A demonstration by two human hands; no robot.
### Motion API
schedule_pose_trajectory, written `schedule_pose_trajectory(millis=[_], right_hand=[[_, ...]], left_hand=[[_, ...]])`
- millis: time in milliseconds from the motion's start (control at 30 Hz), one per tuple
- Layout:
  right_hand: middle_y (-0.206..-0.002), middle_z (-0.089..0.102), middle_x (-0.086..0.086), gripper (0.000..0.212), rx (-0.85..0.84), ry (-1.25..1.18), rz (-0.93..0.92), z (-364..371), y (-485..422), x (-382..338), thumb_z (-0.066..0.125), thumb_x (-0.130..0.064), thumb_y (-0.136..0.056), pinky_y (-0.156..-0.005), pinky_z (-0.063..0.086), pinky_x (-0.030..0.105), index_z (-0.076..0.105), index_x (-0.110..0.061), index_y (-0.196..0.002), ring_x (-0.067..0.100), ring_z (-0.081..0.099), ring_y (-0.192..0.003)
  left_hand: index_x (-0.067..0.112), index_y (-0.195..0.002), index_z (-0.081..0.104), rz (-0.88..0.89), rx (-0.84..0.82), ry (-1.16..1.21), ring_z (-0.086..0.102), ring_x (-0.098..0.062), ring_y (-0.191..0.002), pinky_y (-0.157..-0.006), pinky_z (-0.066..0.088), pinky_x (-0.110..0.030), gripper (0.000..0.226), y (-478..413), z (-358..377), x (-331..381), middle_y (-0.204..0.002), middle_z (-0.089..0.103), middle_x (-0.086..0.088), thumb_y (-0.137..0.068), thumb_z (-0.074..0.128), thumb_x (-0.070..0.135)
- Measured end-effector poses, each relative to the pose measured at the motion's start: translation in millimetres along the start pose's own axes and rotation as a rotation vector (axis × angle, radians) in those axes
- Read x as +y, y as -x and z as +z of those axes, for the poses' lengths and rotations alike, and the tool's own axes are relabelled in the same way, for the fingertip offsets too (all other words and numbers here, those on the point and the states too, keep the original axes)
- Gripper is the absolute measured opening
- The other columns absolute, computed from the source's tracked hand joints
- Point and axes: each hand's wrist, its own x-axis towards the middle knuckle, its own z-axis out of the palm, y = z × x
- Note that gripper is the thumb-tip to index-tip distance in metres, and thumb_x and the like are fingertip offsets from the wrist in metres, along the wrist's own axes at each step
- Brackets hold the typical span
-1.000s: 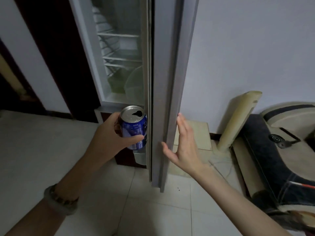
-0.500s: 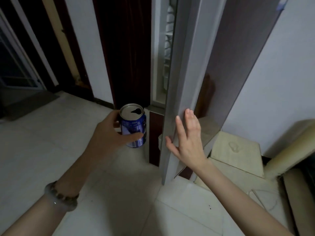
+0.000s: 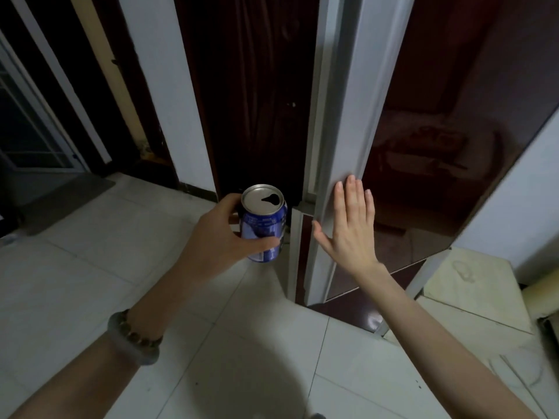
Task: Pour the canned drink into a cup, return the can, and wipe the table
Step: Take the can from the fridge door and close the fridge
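My left hand (image 3: 222, 237) grips a blue drink can (image 3: 264, 219) upright at mid-frame; its silver top shows an open mouth. Just right of the can, my right hand (image 3: 351, 228) lies flat with straight fingers against the grey edge of the fridge door (image 3: 348, 116). The door stands almost shut against the dark red fridge body (image 3: 438, 146), so the inside of the fridge is hidden. No cup, cloth or table is in view.
Pale floor tiles (image 3: 90, 282) spread below and to the left. A dark doorway (image 3: 251, 86) and white wall strips stand behind the can. A cream low stand (image 3: 472, 282) sits at the right next to the fridge.
The fridge door has swung nearly shut under my right hand, hiding the shelves seen a second ago. My left hand kept the can just left of the door. The view turned left.
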Motion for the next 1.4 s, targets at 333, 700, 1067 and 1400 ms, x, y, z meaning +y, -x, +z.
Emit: schedule_pose_trajectory(millis=[333, 700, 1067, 1400], right_hand=[[-0.146, 0.014, 0.025, 0.078, -0.004, 0.052, 0.022, 89.7, -60.1, -0.4, 0.060, -0.042, -0.086, -0.115, 0.015, 0.050, 0.024, -0.001, -0.142, 0.040, 0.015, -0.138], [-0.147, 0.014, 0.026, 0.090, 0.071, 0.151, 0.154, 189.1, -118.3, 14.0, 0.057, -0.046, -0.084, -0.115, 0.011, 0.049, 0.008, -0.006, -0.149, 0.036, 0.011, -0.140], [-0.148, 0.014, 0.026, 0.073, -0.108, 0.235, 0.172, 239.6, -157.7, 47.8, 0.055, -0.029, -0.082, -0.114, 0.010, 0.049, 0.027, -0.001, -0.143, 0.037, 0.012, -0.140], [-0.151, 0.020, 0.026, 0.070, -0.284, 0.275, 0.255, 255.3, -189.6, 63.8, 0.043, -0.024, -0.080, -0.115, 0.013, 0.048, 0.028, -0.003, -0.145, 0.034, 0.011, -0.142]], left_hand=[[0.030, -0.111, 0.054, -0.001, -0.006, 0.021, 0.061, 0.002, -0.095, -0.080, 0.050, -0.016, 0.060, -90.7, -18.5, -50.2, -0.103, 0.065, 0.015, -0.061, 0.087, 0.026], [0.037, -0.108, 0.054, 0.025, -0.080, 0.037, 0.063, 0.003, -0.093, -0.082, 0.053, -0.024, 0.058, -230.1, -17.6, -100.0, -0.100, 0.066, 0.021, -0.060, 0.087, 0.031], [0.033, -0.109, 0.054, 0.020, -0.153, 0.021, 0.060, -0.001, -0.098, -0.088, 0.053, -0.036, 0.063, -315.6, -4.9, -132.8, -0.104, 0.063, 0.019, -0.056, 0.086, 0.043], [0.034, -0.107, 0.056, 0.068, -0.240, 0.067, 0.059, 0.001, -0.097, -0.089, 0.052, -0.034, 0.065, -368.7, -4.6, -142.3, -0.102, 0.064, 0.019, -0.051, 0.086, 0.048]])
